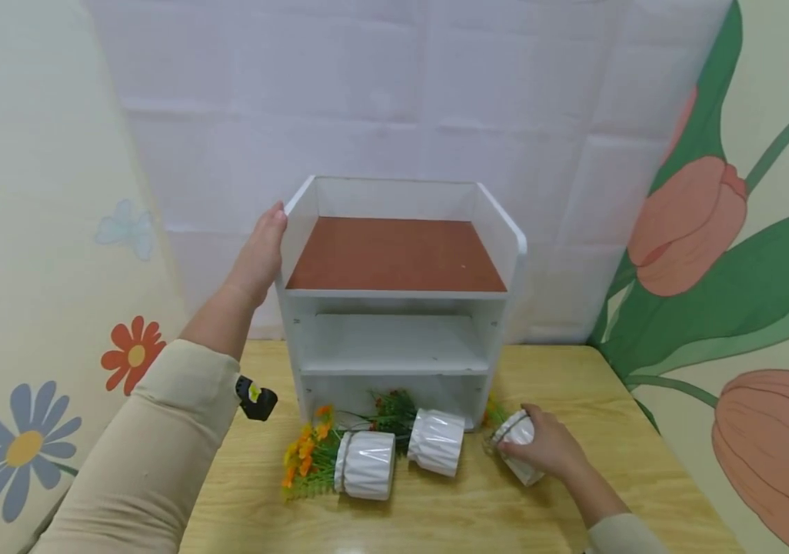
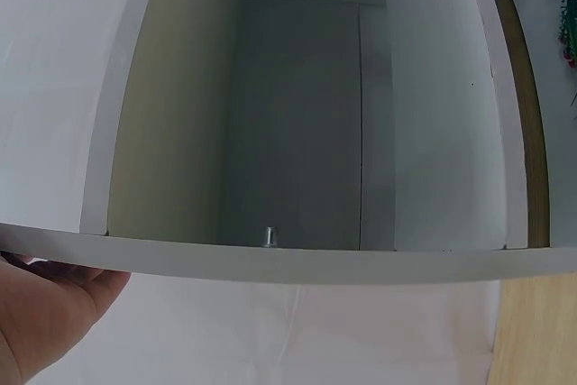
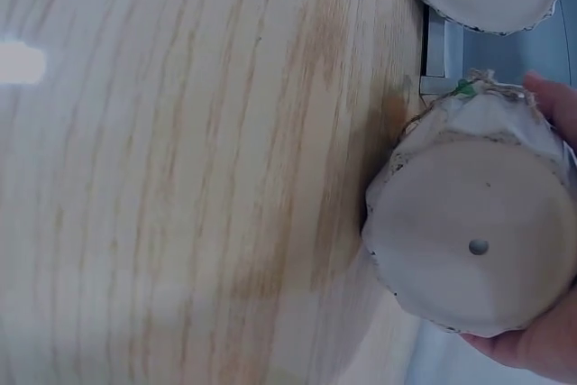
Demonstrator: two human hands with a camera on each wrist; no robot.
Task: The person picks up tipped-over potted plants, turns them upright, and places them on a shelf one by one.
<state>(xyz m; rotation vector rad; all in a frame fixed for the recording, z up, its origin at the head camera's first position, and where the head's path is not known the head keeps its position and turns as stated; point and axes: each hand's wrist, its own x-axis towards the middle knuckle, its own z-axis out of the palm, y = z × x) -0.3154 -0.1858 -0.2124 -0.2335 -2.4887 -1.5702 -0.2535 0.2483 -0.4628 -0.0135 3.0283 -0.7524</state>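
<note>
In the head view a small white shelf unit point(image 1: 394, 295) with a brown top board stands on the table. My left hand point(image 1: 261, 250) rests against the outside of its left side panel; the left wrist view shows the fingers point(image 2: 104, 288) at that panel's outer face. At the shelf's front right, my right hand point(image 1: 552, 446) grips a tipped white ribbed flowerpot point(image 1: 517, 432), thumb and fingers on opposite sides. Its round base point(image 3: 469, 232), with a small drain hole, faces the right wrist camera. Orange flowers point(image 1: 494, 413) show at its far end, partly hidden.
Two more white pots lie on their sides before the shelf: one point(image 1: 367, 465) with orange flowers point(image 1: 307, 448), another point(image 1: 437, 441) with red-dotted greenery point(image 1: 394, 413). The wooden table point(image 1: 263, 508) ends at a white cloth point(image 1: 394, 100) behind. A painted wall point(image 1: 768, 323) stands at right.
</note>
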